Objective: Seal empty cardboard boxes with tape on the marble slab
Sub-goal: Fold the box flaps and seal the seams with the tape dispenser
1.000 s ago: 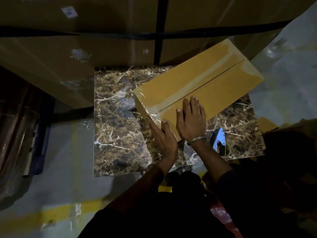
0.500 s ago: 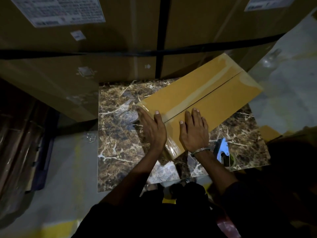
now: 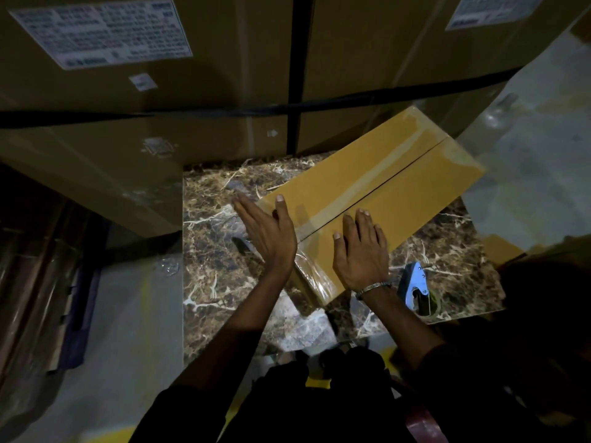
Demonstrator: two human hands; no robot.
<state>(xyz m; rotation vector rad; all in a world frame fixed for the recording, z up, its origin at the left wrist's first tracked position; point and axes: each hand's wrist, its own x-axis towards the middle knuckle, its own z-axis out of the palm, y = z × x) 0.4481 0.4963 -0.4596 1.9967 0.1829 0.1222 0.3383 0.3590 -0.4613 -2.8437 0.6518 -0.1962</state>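
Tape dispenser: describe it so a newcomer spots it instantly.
Start at the marble slab holding the cardboard box. Near its right front corner, beside the braceleted right hand, lies the tape dispenser, the only pale blue thing there.

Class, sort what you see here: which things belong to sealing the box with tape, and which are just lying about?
Part of the job:
cardboard box
clear tape along its seam
marble slab
tape dispenser
left hand
right hand

Just lying about:
large strapped cartons
shipping label
plastic scrap on the floor
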